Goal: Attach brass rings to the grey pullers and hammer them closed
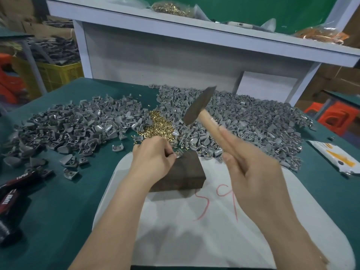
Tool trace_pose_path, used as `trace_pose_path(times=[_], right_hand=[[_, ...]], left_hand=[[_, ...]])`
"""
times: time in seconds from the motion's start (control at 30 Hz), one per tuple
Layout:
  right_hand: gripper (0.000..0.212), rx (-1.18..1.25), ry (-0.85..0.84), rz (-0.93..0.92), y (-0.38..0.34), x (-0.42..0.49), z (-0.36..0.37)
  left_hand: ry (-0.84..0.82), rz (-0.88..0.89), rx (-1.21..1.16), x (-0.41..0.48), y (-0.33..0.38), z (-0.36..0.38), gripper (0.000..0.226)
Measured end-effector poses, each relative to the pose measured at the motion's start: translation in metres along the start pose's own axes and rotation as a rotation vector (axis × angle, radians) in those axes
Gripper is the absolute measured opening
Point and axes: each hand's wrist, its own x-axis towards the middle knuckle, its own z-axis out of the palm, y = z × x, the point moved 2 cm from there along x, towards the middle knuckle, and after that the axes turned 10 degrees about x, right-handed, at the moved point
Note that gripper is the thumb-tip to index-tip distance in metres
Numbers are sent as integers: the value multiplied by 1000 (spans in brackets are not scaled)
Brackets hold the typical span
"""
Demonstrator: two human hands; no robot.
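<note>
**Hammer Up, Fingers Close**

My left hand (153,154) pinched one grey puller (179,153) onto the dark block (181,172), at its 11 o'clock corner. My right hand (251,168) was curled round the handle of the hammer (198,106), whose head was raised. From the block, the brass rings (157,123) lay heaped at 12 o'clock and the loose pullers (243,121) at 10 and 2. I judged that a stray swing could catch my fingertips or knock the puller off that corner.

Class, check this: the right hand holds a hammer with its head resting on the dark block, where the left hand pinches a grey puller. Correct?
No. The head view shows the hammer raised, its head clear of the dark block. The right hand holds it and the left hand pinches the grey puller on the block.
</note>
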Motion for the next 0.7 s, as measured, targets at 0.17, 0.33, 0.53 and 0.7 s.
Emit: trace_pose_path(times=[0.17,0.33,0.53,0.7], right_hand=[[61,-103,-262,136,5,-7,9],[51,-32,-10,12,0,-3,3],[53,-134,-307,180,7,-5,15],[46,-18,-80,267,33,8,23]], left_hand=[[0,-15,8,-1,1,-1,10],[-2,-9,10,1,2,-1,20],[9,-24,-9,0,-1,-2,13],[-6,-9,45,1,-1,-1,12]])
